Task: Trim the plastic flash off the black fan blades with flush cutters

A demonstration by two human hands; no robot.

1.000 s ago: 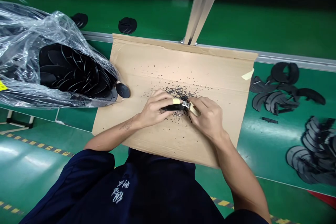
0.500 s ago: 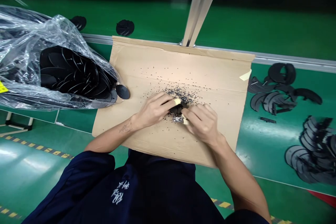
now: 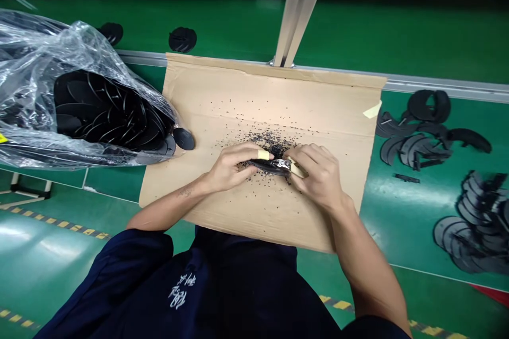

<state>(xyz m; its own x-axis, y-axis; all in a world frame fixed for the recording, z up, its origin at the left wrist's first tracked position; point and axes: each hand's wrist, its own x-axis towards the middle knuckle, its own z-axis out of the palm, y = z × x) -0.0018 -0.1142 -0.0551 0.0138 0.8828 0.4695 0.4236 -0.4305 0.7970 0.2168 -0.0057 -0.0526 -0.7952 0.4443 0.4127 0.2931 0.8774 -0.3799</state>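
The cardboard sheet (image 3: pixel 318 100) at the middle of the green bench (image 3: pixel 389 206) is matt brown, creased near its far edge and speckled with dull black crumbs (image 3: pixel 274 140). The bench top is smooth and glossy, and its far rail (image 3: pixel 437 87) is pale brushed metal. The left hand (image 3: pixel 230 167), one fingertip wrapped in yellowish tape (image 3: pixel 263 154), pinches a thin black plastic part (image 3: pixel 267 167). The right hand (image 3: pixel 318 175) grips a small tool (image 3: pixel 283 163) with a bright metal glint. At the bench's left edge a clear plastic bag (image 3: pixel 47 53) is crinkled and shiny. Near the right edge lie matt black plastic pieces (image 3: pixel 413 148).
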